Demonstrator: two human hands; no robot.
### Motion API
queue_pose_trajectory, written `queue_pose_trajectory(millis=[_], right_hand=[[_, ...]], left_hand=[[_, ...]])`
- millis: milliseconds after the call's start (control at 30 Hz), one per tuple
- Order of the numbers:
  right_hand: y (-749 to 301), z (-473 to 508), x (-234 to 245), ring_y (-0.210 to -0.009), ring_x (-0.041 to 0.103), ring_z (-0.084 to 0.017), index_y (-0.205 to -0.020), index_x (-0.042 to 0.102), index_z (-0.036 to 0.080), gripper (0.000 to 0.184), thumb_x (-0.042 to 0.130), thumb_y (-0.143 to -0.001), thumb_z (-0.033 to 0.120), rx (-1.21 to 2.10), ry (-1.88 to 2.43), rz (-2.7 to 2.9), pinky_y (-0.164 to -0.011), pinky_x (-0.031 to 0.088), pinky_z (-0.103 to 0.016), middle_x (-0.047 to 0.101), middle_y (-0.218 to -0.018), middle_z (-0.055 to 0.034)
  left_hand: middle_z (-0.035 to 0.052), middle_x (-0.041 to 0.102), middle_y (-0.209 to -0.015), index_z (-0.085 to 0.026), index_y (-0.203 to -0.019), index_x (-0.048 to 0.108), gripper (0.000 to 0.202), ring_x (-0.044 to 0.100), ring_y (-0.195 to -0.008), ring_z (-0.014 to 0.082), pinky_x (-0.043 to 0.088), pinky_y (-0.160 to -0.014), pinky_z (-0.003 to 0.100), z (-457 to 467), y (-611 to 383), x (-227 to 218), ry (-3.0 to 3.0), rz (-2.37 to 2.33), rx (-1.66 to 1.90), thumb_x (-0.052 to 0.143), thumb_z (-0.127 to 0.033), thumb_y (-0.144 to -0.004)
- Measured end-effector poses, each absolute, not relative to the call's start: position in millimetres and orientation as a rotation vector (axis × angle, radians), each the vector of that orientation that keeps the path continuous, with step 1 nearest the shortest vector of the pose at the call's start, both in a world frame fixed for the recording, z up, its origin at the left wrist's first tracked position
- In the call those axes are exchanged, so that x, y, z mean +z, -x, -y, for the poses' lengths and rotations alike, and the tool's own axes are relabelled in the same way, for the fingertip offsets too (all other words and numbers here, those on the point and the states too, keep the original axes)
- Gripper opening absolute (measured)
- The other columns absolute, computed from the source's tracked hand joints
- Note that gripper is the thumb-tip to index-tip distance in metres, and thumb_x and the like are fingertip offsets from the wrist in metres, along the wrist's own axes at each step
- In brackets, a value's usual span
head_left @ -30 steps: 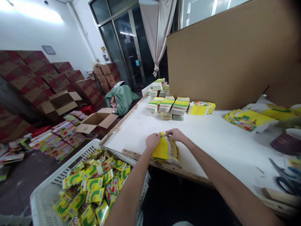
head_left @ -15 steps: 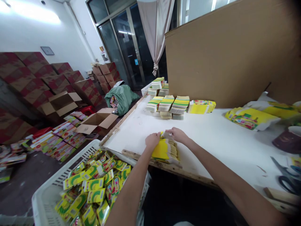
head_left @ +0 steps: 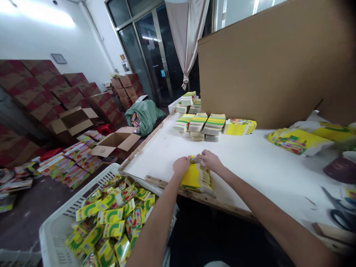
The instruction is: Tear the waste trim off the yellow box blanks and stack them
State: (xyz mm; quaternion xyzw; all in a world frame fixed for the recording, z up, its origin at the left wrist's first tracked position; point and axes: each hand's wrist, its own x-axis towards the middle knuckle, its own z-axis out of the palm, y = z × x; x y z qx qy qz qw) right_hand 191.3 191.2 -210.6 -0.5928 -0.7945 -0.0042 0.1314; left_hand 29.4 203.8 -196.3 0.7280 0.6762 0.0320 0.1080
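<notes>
At the near edge of the white table [head_left: 164, 155] lies a stack of flat yellow cartons [head_left: 192, 177], its pale layered edges turned to the right. My left hand [head_left: 181, 165] is closed at the far left corner of the stack, pinching a small yellow-and-white carton [head_left: 195, 158]. From the right, my right hand [head_left: 210, 160] pinches that carton's other end with thumb and forefinger. The fingers partly cover the carton, so its full shape is hidden.
A white plastic basket [head_left: 50, 226] full of filled yellow packets stands left of my arm. Several carton bundles [head_left: 213, 124] lie at the back, before a tall cardboard sheet [head_left: 267, 66]. Scissors [head_left: 338, 211] and a dark cup [head_left: 339, 168] are at the right.
The view has shifted slightly, moving the scene a little right. Both hands stay at the carton; the right fingers have bent slightly at its end.
</notes>
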Motion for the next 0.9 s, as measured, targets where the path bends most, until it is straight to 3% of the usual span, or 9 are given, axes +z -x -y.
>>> queue_pose_trajectory(millis=[200,367,567,900], right_hand=[[-191,-198,-212,-0.092,0.049,-0.016,-0.093,0.06,0.02,0.021,0.044,-0.081,0.014,0.049,1.71,2.278,-0.074,0.039,-0.024,0.054,-0.097,-0.006],[-189,-210,-214,-0.084,0.054,-0.015,-0.095,0.055,0.014,0.018,0.047,-0.084,0.026,0.147,1.72,2.25,-0.074,0.044,-0.034,0.056,-0.097,-0.0041],[-181,-220,-216,-0.091,0.054,-0.017,-0.1,0.054,0.015,0.024,0.049,-0.083,0.03,0.313,1.812,2.133,-0.079,0.045,-0.039,0.056,-0.104,-0.0055],[-143,-226,-228,-0.084,0.057,-0.016,-0.102,0.053,0.014,0.026,0.049,-0.084,0.031,0.877,1.977,1.688,-0.071,0.049,-0.034,0.057,-0.101,-0.0047]], left_hand=[[0.0112,0.064,-0.098,-0.016,-0.097,0.059,0.059,0.059,-0.091,0.0191,0.044,-0.077,0.035,-204,-29,-198,-2.154,-1.979,0.104,0.015,-0.053,-0.086],[0.0111,0.064,-0.098,-0.017,-0.097,0.059,0.058,0.059,-0.091,0.0195,0.044,-0.078,0.036,-204,-29,-200,-2.179,-1.962,0.11,0.015,-0.052,-0.086],[0.0079,0.062,-0.097,-0.016,-0.103,0.054,0.047,0.057,-0.089,0.0174,0.043,-0.081,0.039,-203,-27,-200,-2.237,-1.873,0.116,0.025,-0.048,-0.087],[0.0071,0.059,-0.1,-0.016,-0.107,0.051,0.038,0.056,-0.089,0.0175,0.043,-0.081,0.04,-203,-24,-199,-2.233,-1.8,0.109,0.036,-0.043,-0.086]])
